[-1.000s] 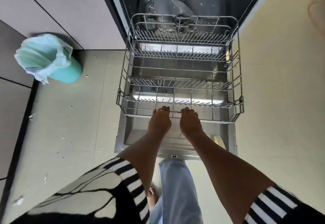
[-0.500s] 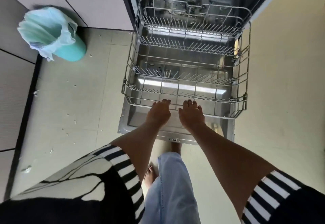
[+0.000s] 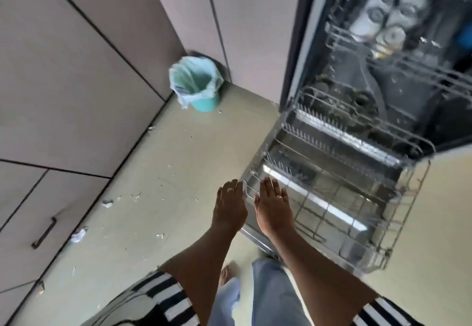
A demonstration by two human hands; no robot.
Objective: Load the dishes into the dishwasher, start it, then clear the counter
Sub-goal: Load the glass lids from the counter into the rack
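Both hands are flat and hold nothing, the right hand (image 3: 274, 204) over the near left corner of the empty lower rack (image 3: 332, 198), the left hand (image 3: 229, 204) just outside it, so the rack stretches away to the right.

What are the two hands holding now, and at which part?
Nothing is held. The left hand and right hand are flat and open near the front corner of the empty lower dishwasher rack.
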